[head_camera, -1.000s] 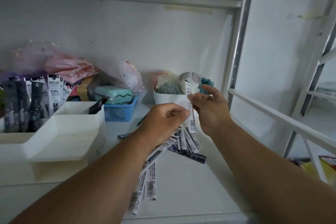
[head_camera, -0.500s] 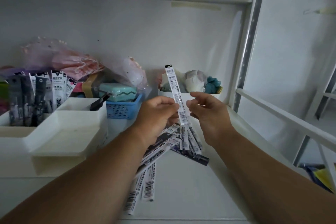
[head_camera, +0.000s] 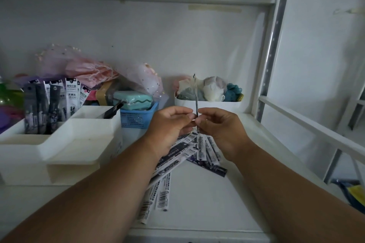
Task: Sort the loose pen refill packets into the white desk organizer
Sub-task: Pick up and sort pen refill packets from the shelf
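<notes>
Both hands meet above the shelf and pinch one thin refill packet [head_camera: 195, 92], which stands upright and edge-on to the camera. My left hand [head_camera: 169, 124] also grips a fan of several packets [head_camera: 177, 156] that hangs down under it. My right hand [head_camera: 219, 126] pinches the upright packet from the right. More loose packets [head_camera: 207, 152] lie on the shelf below the hands. The white desk organizer [head_camera: 83, 134] stands at the left, with several packets [head_camera: 51, 102] upright in its back compartment.
A blue basket [head_camera: 138, 116] with a teal item sits behind the organizer, beside pink bags [head_camera: 88, 71]. A white tub [head_camera: 207, 104] of soft items stands at the back right. A metal shelf post [head_camera: 272, 55] and rail [head_camera: 316, 130] border the right side.
The single packet has turned from face-on to edge-on between my fingers. Both hands have stayed close together above the pile.
</notes>
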